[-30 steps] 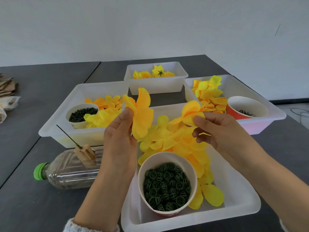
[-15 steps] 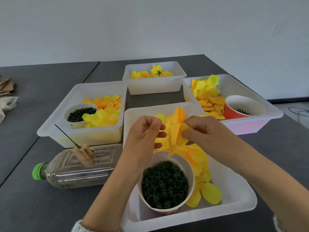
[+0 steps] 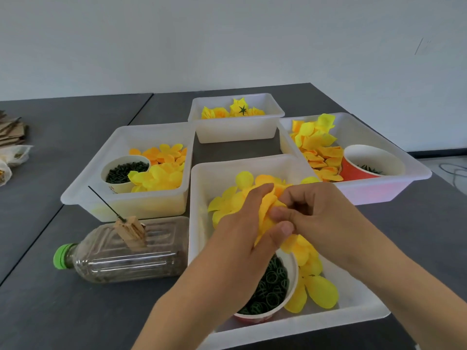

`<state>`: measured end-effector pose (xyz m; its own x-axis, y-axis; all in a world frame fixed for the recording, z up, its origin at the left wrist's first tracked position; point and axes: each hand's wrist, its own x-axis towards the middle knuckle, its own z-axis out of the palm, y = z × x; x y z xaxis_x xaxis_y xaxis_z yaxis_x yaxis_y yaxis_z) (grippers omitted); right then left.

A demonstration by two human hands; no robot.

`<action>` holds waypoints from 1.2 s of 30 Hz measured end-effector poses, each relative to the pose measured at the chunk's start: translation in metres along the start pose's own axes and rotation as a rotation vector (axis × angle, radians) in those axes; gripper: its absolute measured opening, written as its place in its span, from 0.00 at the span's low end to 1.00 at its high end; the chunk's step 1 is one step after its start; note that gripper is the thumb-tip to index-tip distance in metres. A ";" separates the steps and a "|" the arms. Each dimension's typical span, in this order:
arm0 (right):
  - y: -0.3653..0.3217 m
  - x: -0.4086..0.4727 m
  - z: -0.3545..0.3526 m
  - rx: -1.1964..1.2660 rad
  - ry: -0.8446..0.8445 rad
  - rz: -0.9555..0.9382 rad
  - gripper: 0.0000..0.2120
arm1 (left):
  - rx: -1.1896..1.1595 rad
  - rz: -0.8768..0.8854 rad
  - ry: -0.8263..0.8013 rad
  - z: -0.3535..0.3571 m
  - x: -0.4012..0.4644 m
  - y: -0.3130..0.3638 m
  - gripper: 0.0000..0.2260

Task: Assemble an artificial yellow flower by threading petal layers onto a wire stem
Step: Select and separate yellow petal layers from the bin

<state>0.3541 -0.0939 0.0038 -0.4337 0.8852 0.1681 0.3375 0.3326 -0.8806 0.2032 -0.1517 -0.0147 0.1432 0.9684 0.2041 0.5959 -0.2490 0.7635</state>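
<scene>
Both hands meet over the near white tray. My left hand and my right hand together pinch a yellow petal layer above the pile of yellow petals in that tray. A paper cup of green rings stands in the tray, partly under my left hand. A thin dark wire stem sticks up from a wooden block on a plastic bottle lying to the left.
A left tray holds petals and a cup of dark green bits. A right tray holds orange-yellow petals and a red cup. A far tray holds finished flowers. Cardboard scraps lie far left.
Both hands came down from above the tray and drew together; the separate petal layers they held apart now sit pinched between them low over the petal pile.
</scene>
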 end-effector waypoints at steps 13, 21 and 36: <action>0.008 -0.016 -0.014 0.152 -0.091 0.094 0.20 | -0.020 0.116 0.233 -0.005 -0.003 -0.001 0.16; 0.007 -0.008 -0.014 0.198 -0.146 0.118 0.17 | -0.013 0.070 0.215 -0.008 -0.004 0.006 0.16; 0.005 -0.001 0.005 0.200 0.025 0.068 0.27 | 0.112 -0.078 0.238 0.004 0.003 0.015 0.14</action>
<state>0.3518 -0.0948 -0.0026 -0.3943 0.9118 0.1142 0.1918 0.2032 -0.9602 0.2157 -0.1521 -0.0049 -0.0885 0.9510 0.2963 0.6835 -0.1585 0.7126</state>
